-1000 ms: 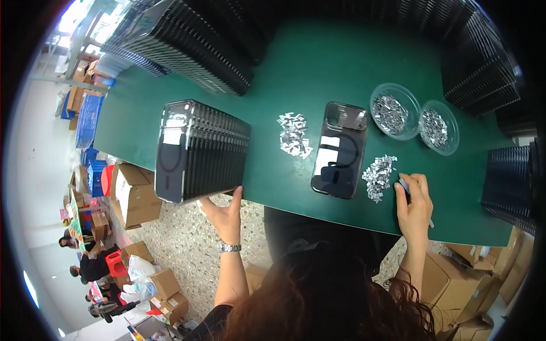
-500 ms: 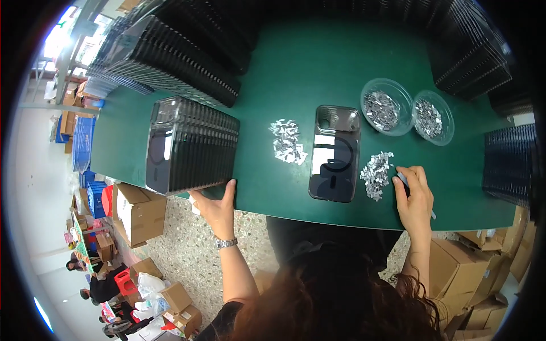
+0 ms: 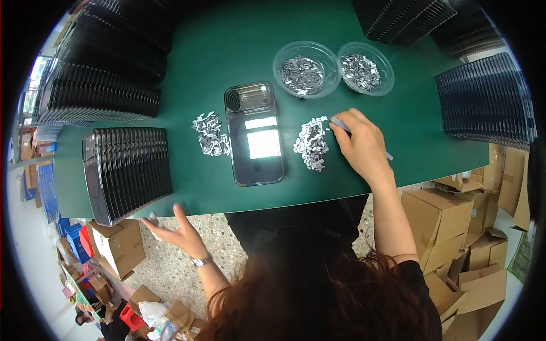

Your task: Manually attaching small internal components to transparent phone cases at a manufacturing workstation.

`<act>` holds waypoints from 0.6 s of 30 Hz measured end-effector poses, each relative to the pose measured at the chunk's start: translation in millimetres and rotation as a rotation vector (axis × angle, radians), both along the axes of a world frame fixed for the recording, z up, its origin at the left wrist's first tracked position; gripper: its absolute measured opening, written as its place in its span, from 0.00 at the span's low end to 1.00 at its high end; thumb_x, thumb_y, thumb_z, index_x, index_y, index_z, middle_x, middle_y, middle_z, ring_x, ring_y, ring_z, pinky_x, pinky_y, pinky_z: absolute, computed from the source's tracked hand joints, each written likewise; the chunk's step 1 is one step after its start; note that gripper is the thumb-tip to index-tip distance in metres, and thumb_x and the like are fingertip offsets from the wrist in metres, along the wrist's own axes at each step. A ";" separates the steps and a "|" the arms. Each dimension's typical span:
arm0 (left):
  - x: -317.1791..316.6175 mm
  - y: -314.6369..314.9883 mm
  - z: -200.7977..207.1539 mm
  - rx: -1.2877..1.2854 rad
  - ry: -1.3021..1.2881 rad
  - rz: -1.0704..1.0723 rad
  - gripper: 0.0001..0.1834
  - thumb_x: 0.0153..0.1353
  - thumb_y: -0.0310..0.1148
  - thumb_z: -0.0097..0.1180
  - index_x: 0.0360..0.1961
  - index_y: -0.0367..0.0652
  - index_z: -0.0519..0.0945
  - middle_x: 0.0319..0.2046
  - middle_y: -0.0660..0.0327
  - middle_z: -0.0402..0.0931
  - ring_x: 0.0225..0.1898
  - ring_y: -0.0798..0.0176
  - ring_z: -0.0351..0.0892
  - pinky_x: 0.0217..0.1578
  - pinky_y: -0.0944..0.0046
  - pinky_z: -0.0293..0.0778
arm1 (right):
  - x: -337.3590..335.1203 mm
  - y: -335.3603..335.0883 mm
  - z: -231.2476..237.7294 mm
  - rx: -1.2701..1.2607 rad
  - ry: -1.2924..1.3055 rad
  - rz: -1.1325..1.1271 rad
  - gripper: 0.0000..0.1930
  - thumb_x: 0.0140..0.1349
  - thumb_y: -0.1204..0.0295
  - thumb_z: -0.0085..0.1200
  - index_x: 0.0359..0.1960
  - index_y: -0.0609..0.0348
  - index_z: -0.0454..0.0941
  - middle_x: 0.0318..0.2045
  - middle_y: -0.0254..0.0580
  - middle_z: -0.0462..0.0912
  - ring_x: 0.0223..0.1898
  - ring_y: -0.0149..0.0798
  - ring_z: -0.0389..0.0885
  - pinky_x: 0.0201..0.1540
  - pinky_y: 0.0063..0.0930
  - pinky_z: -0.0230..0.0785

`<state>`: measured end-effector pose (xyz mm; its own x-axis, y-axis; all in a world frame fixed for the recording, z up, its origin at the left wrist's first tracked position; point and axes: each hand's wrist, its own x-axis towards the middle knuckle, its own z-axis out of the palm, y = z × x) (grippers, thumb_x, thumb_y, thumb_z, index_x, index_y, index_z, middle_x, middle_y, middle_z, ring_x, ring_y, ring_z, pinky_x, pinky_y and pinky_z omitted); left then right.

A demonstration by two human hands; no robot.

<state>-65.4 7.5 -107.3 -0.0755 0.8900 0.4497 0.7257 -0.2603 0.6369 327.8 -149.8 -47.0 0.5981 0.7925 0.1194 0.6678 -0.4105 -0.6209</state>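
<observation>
My right hand (image 3: 363, 145) is closed on a slim pale-grey pen-like tool (image 3: 341, 124). Its tip is by the top right of a pile of tiny white and grey pieces (image 3: 311, 145). My left hand (image 3: 179, 232), empty palm and fingers spread, hangs at the table's near edge, just off the row of phone cases (image 3: 133, 170); a pale cover seems to sit on one finger. Between the hands a single dark, see-through phone case (image 3: 255, 136) lies flat, camera end away from me. On its left lies another pile of tiny pieces (image 3: 211, 135).
Two clear round tubs (image 3: 307, 68) of small pieces stand beyond the case on the green table (image 3: 227, 42). More rows of cases line the far left, far right and right side (image 3: 483, 102). Cardboard boxes (image 3: 438, 221) sit on the floor; people appear at lower left.
The view has turned, so the table's contents sit further left. My left hand has come away from the row of cases and spread. My right hand has moved up beside the pile's far end.
</observation>
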 end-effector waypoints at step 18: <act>211.3 -6.6 137.7 -0.163 0.601 -0.769 0.56 0.57 0.46 0.72 0.82 0.48 0.54 0.62 0.31 0.73 0.47 0.37 0.85 0.44 0.45 0.85 | -15.4 -12.1 11.7 0.145 0.082 0.031 0.03 0.68 0.77 0.59 0.39 0.64 0.80 0.37 0.51 0.82 0.35 0.56 0.83 0.39 0.44 0.75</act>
<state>146.0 0.9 30.4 0.7496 0.6556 0.0914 0.6105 -0.7380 0.2875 312.4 -161.9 -35.3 0.5860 0.7888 0.1852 0.6232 -0.2927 -0.7252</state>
